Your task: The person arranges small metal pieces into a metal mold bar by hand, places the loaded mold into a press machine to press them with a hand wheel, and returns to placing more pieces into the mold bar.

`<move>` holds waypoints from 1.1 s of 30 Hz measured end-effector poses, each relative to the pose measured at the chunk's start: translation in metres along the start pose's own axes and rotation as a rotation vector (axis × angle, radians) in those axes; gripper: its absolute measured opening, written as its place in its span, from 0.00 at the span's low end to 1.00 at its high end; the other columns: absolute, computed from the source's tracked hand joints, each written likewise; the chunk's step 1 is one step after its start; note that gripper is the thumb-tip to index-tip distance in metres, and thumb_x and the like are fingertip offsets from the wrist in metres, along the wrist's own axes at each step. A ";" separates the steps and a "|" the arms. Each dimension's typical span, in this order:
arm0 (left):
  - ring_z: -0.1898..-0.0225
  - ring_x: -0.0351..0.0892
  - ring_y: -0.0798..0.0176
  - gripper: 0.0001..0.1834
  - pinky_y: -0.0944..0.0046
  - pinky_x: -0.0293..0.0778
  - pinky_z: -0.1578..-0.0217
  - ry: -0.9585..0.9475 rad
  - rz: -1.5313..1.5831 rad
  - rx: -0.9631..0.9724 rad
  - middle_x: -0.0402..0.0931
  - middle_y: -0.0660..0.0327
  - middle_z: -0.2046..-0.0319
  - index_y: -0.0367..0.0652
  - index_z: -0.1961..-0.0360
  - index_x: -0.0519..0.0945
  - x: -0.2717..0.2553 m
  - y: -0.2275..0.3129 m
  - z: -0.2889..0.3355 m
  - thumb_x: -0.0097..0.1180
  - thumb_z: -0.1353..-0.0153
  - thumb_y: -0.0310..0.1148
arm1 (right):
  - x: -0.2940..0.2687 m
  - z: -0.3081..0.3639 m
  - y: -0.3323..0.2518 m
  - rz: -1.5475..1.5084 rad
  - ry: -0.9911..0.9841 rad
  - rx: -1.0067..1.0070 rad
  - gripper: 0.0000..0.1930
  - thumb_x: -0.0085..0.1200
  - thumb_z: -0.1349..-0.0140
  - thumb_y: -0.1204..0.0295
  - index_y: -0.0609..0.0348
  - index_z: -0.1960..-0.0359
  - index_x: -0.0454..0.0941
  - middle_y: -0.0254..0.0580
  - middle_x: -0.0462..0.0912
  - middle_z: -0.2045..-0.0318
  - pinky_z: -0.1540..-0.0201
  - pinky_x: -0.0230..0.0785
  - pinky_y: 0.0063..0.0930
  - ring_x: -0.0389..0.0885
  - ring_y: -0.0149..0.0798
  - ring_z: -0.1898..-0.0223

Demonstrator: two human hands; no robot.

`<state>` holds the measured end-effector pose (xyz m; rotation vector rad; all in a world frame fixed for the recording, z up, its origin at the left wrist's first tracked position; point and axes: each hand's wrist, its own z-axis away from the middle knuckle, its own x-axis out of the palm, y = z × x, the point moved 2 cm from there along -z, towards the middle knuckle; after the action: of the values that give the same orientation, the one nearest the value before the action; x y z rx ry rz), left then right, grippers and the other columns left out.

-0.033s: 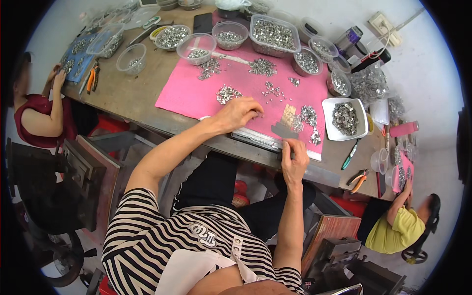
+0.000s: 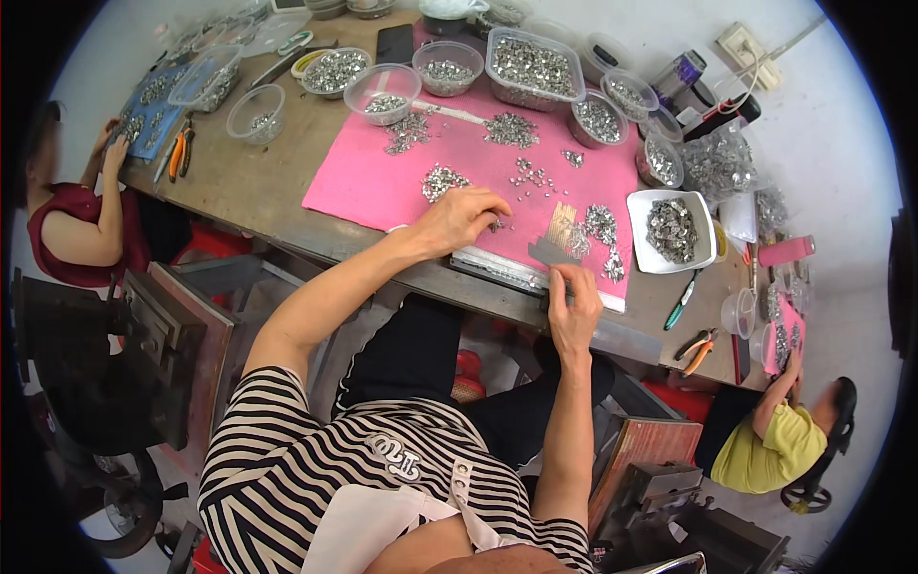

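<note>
Over the near part of a pink cloth point(image 2: 382, 172), my left hand point(image 2: 464, 218) is bent, its fingertips drawn together just above a few tiny metal pieces point(image 2: 498, 227). What they hold is too small to make out. My right hand point(image 2: 574, 301) has its thumb and index finger pinched together at the right end of a long silvery metal bar point(image 2: 497, 271) along the table edge; anything between them is hidden. Beside those fingers lie a flat grey strip point(image 2: 552, 253) and a row of thin brass-coloured strips point(image 2: 562, 222). A pile of shiny metal parts point(image 2: 445, 182) sits beyond my left hand.
Clear tubs of metal parts point(image 2: 534, 72) line the back. A white square dish point(image 2: 671, 232) with more parts stands right, near green-handled pliers point(image 2: 682, 301) and orange-handled pliers point(image 2: 696, 352). Other people work at the left point(image 2: 81, 230) and right point(image 2: 765, 445).
My left fingertips have shifted slightly, and the tiny pieces beneath them show more. My right hand stays at the bar's end, nearly unmoved.
</note>
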<state>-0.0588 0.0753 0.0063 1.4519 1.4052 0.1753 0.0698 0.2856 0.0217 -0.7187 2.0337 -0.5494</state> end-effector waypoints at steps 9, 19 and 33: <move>0.61 0.82 0.50 0.12 0.55 0.77 0.58 0.080 0.016 -0.092 0.82 0.52 0.64 0.37 0.57 0.83 -0.019 0.007 0.018 0.53 0.41 0.17 | 0.050 -0.052 0.002 0.086 -0.153 -0.146 0.06 0.61 0.40 0.76 0.59 0.61 0.83 0.44 0.79 0.68 0.57 0.68 0.42 0.78 0.49 0.62; 0.62 0.77 0.53 0.07 0.54 0.69 0.58 0.218 -0.281 -0.134 0.81 0.58 0.67 0.44 0.61 0.85 -0.032 0.008 0.025 0.63 0.41 0.30 | 0.057 -0.058 0.004 0.243 -0.233 -0.236 0.05 0.64 0.43 0.73 0.57 0.67 0.82 0.44 0.76 0.69 0.57 0.65 0.44 0.76 0.48 0.61; 0.59 0.73 0.56 0.06 0.53 0.63 0.53 0.171 -0.573 0.070 0.75 0.61 0.68 0.45 0.66 0.81 -0.016 -0.002 0.023 0.64 0.42 0.33 | 0.023 -0.010 -0.022 -0.161 -0.198 -0.064 0.05 0.59 0.40 0.81 0.62 0.65 0.76 0.45 0.81 0.68 0.59 0.70 0.40 0.79 0.48 0.66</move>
<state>-0.0485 0.0499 0.0034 1.0526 1.9251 -0.1185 0.0571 0.2552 0.0271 -0.9441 1.8267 -0.4861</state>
